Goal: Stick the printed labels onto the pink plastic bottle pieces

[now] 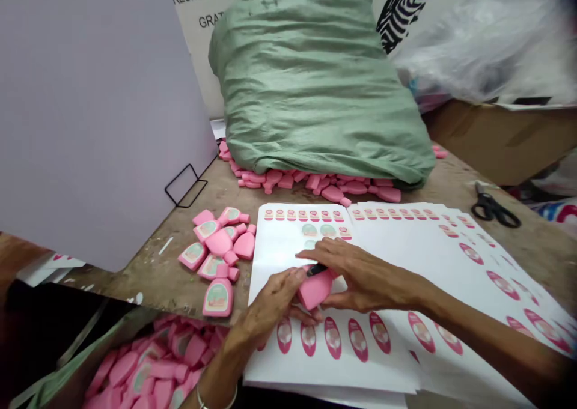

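Observation:
My left hand (276, 299) grips a small pink toy-like bottle (314, 290) from the left, its plain side facing up. My right hand (367, 271) curves around the bottle's other side, fingers over the top and thumb near the lower edge. A short black piece (316, 269) shows between my hands at the bottle's top; what it is I cannot tell. Under both hands lies a white sticker sheet (333, 370) printed with pink ovals and small labels. Left of it, several pink bottles with labels (217, 296) lie in a loose pile.
A green cloth sack (315, 84) stands at the back over more pink bottles (333, 194). Black scissors (496, 209) lie at the right. More sticker sheets (401, 247) spread rightward. A bag of pink bottles (157, 367) sits below the table edge. A pale panel (90, 109) rises at left.

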The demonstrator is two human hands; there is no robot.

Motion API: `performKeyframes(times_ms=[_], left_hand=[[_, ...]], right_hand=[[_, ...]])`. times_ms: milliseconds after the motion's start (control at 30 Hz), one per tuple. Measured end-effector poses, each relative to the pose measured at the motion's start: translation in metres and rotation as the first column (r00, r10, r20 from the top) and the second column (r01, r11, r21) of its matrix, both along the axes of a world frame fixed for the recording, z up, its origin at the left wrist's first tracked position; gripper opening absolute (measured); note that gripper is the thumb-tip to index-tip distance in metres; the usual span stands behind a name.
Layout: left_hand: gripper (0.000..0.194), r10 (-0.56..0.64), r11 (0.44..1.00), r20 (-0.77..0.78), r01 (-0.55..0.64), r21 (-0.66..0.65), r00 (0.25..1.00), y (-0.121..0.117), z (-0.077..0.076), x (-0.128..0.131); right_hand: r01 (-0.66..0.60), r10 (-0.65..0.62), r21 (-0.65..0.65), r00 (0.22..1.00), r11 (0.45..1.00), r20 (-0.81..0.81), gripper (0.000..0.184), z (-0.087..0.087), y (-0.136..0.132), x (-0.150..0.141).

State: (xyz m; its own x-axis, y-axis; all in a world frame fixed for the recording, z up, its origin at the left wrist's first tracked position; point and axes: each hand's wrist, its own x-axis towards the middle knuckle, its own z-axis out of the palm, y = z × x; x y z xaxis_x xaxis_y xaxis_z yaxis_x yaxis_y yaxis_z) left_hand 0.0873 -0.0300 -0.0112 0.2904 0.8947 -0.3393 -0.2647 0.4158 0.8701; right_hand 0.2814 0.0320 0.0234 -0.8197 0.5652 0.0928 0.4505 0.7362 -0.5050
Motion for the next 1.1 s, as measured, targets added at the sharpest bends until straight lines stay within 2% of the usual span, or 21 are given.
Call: performKeyframes(times_ms=[67,100,167,233,267,300,367,433,500,600,667,767,833,967,1100], left_hand=[[0.044,-0.016,1.0,0.059,0.015,0.01,0.998,-0.007,-0.001,0.002],[0.044,-0.008,1.0,0.087,0.006,0.021,0.996,-0.01,-0.002,0.002],[0.041,0.03,0.999,0.139,-0.035,0.036,0.99,-0.016,-0.005,0.003],[0.035,-0.001,1.0,0.198,-0.004,0.029,0.98,-0.019,-0.007,0.004],[0.033,-0.032,0.999,0.234,0.028,0.02,0.972,-0.02,-0.007,0.006],[0.032,-0.063,0.998,0.265,0.063,0.01,0.962,-0.02,-0.007,0.007],[0.032,-0.098,0.994,0.292,0.107,-0.015,0.951,-0.021,-0.005,0.01],[0.032,-0.074,0.995,0.26,0.088,-0.04,0.963,-0.022,-0.002,0.011],[0.032,0.038,0.999,0.159,-0.032,-0.038,0.987,-0.024,-0.001,0.006],[0.036,0.243,0.97,-0.069,-0.242,0.028,0.968,-0.028,-0.002,-0.01],[0.035,0.315,0.949,-0.178,-0.307,0.073,0.932,-0.029,-0.004,-0.02],[0.034,0.327,0.945,-0.259,-0.312,0.1,0.909,-0.029,-0.006,-0.021],[0.032,0.287,0.958,-0.303,-0.265,0.11,0.909,-0.026,-0.007,-0.012],[0.031,0.241,0.969,-0.296,-0.214,0.121,0.924,-0.02,-0.014,0.012],[0.035,0.259,0.965,-0.277,-0.24,0.103,0.925,-0.012,-0.024,0.026]], right_hand=[[0.152,-0.157,-0.062,0.983,0.987,-0.093,0.073,-0.004,-0.001,0.007],[0.261,-0.278,-0.126,0.95,0.957,-0.14,0.071,-0.007,-0.002,0.01],[0.419,-0.484,-0.312,0.858,0.853,-0.17,0.056,-0.016,-0.004,0.014],[0.428,-0.559,-0.488,0.813,0.761,-0.16,0.04,-0.025,-0.007,0.012],[0.392,-0.554,-0.548,0.817,0.739,-0.163,0.039,-0.028,-0.009,0.009],[0.348,-0.535,-0.585,0.826,0.733,-0.177,0.04,-0.03,-0.011,0.004],[0.29,-0.495,-0.59,0.841,0.754,-0.22,0.04,-0.031,-0.013,-0.008],[0.278,-0.457,-0.529,0.855,0.802,-0.244,0.036,-0.029,-0.012,-0.017],[0.379,-0.5,-0.415,0.834,0.827,-0.234,0.03,-0.03,-0.009,-0.019],[0.62,-0.655,-0.22,0.741,0.753,-0.151,0.026,-0.04,-0.004,-0.011],[0.668,-0.682,-0.143,0.726,0.73,-0.092,0.02,-0.052,-0.005,-0.003],[0.654,-0.653,-0.01,0.754,0.756,-0.074,0.013,-0.07,-0.01,0.004],[0.652,-0.645,0.118,0.759,0.749,-0.094,0.013,-0.078,-0.013,0.005],[0.624,-0.621,0.3,0.775,0.722,-0.117,0.016,-0.087,-0.014,0.003],[0.591,-0.599,0.388,0.793,0.708,-0.115,0.018,-0.091,-0.014,0.004]])
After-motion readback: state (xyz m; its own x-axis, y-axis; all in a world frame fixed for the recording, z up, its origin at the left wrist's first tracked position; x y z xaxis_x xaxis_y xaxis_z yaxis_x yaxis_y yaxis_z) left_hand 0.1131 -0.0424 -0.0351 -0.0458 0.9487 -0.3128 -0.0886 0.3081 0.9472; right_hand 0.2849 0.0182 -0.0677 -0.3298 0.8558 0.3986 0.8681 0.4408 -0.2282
